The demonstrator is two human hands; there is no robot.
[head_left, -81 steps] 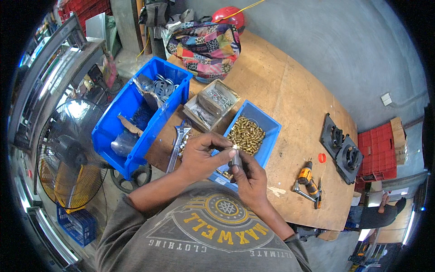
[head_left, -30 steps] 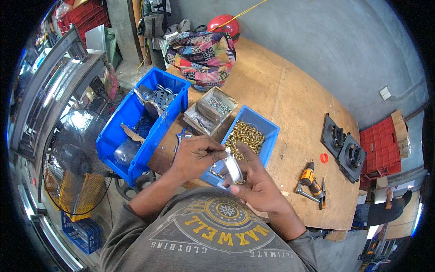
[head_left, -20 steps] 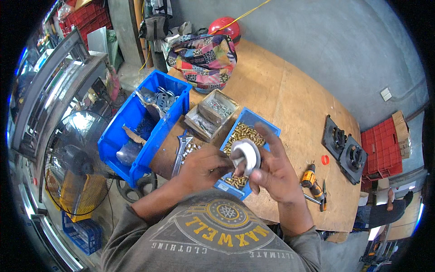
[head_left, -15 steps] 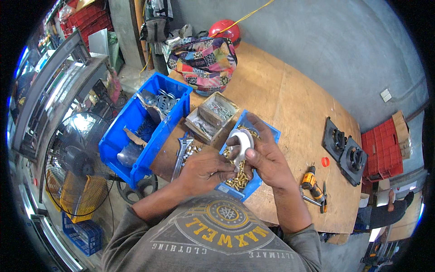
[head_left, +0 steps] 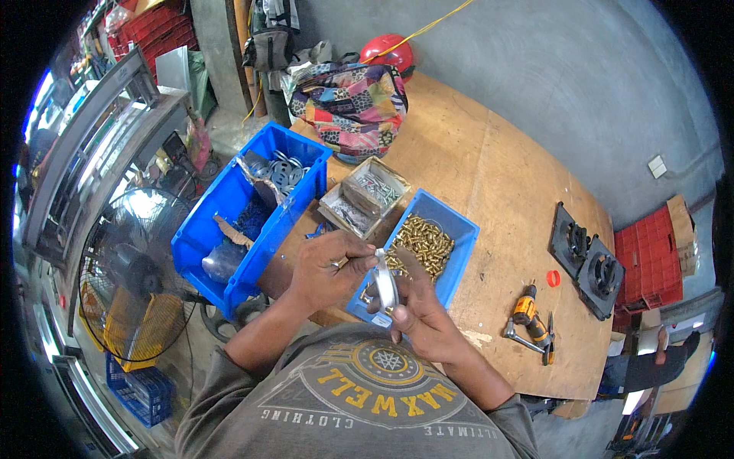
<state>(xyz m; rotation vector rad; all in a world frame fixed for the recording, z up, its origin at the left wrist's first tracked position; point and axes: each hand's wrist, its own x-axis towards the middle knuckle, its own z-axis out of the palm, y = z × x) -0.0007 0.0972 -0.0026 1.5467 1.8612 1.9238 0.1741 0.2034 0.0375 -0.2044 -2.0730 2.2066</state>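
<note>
A roll of thin white tape (head_left: 386,286) is held on edge by my right hand (head_left: 427,320), its fingers and thumb closed around it. My left hand (head_left: 327,269) pinches at the upper edge of the roll, where the tape's end seems to be. A small brass-coloured piece (head_left: 336,264) shows between the left fingers; its full shape is hidden. Both hands hover over the near side of a light blue bin (head_left: 463,264). Many small brass fittings (head_left: 422,243) fill that bin.
Beyond my left hand stand a two-part box of screws (head_left: 367,195) and a large blue bin (head_left: 252,268) of metal discs. On the wooden table's right lie a cordless drill (head_left: 527,310), a red ring (head_left: 553,278) and black burner-like parts (head_left: 585,260). A fan (head_left: 134,268) stands left.
My right hand has come down and nearer, turning the tape roll edge-on. My left hand has risen to the roll's top edge. More of the fittings bin shows.
</note>
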